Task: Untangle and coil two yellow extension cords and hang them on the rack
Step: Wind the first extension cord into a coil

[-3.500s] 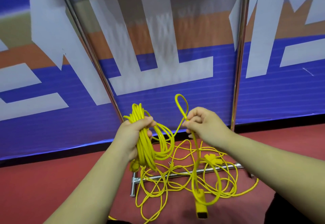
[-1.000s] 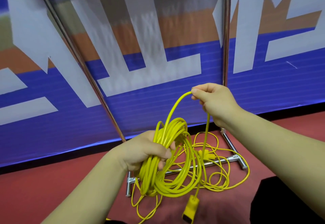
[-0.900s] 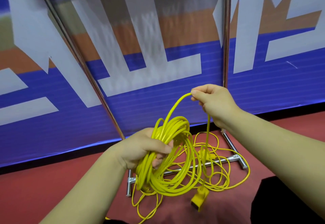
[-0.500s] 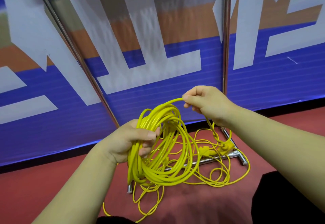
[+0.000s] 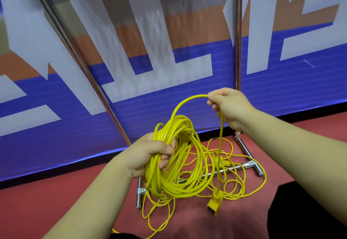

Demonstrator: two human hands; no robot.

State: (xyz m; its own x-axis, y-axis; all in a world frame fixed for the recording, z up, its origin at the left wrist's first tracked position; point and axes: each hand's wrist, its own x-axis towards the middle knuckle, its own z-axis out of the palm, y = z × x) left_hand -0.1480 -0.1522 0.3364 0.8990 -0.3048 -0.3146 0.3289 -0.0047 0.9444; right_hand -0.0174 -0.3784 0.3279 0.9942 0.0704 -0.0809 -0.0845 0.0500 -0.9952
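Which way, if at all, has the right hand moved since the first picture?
Yes. The right hand went up and right: it was clear left of the right pole, and now overlaps it.

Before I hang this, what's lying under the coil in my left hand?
Under the coil, loose yellow cord lies tangled on the red floor, across the rack's metal base bar. Where its strands cross directly behind the coil is covered.
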